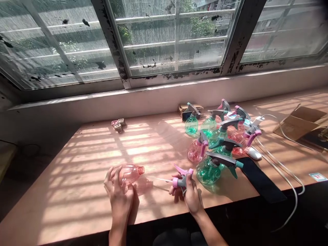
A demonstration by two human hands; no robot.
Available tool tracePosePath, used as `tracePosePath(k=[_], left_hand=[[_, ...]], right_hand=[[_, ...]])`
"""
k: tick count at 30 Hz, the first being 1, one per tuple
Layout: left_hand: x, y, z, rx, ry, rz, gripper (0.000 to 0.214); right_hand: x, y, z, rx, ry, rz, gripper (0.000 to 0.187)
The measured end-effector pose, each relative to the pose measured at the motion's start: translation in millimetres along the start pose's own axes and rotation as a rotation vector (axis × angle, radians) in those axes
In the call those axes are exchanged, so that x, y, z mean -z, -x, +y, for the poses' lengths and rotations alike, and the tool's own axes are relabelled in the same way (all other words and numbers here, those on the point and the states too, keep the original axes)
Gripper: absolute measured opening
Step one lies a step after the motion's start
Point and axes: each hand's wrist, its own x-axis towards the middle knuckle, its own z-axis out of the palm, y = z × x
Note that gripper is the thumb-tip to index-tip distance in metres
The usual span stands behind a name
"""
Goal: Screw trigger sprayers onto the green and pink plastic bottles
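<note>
My left hand is wrapped round a clear pink bottle, tilted on its side with its open threaded neck facing right. In my right hand is a pink and grey spray trigger head, gripped from the right. Its thin white dip tube points left toward the bottle's neck, and the two parts are apart. Right of my right hand stands a green spray bottle with a grey and teal head. Behind it a small pink spray bottle stands upright.
Several more green and pink spray bottles, such as one green bottle, cluster at the back right. A black mat, white cables, a white mouse and an opened cardboard box lie further right. Small blocks sit near the window wall.
</note>
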Motion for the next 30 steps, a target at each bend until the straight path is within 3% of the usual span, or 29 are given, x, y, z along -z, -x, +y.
tracePosePath(k=[11, 21, 30], left_hand=[[5.5, 7, -3, -0.016, 0.104, -0.082, 0.076], [3.5, 12, 0, 0.015, 0.118, -0.083, 0.082], [-12.6, 30, 34, 0.090, 0.309, -0.040, 0.077]], right_hand=[[-5, 0, -2, -0.046, -0.198, 0.154, 0.071], [7, 3, -5, -0.105, -0.256, 0.181, 0.068], [2, 6, -6, -0.059, -0.106, 0.099, 0.066]])
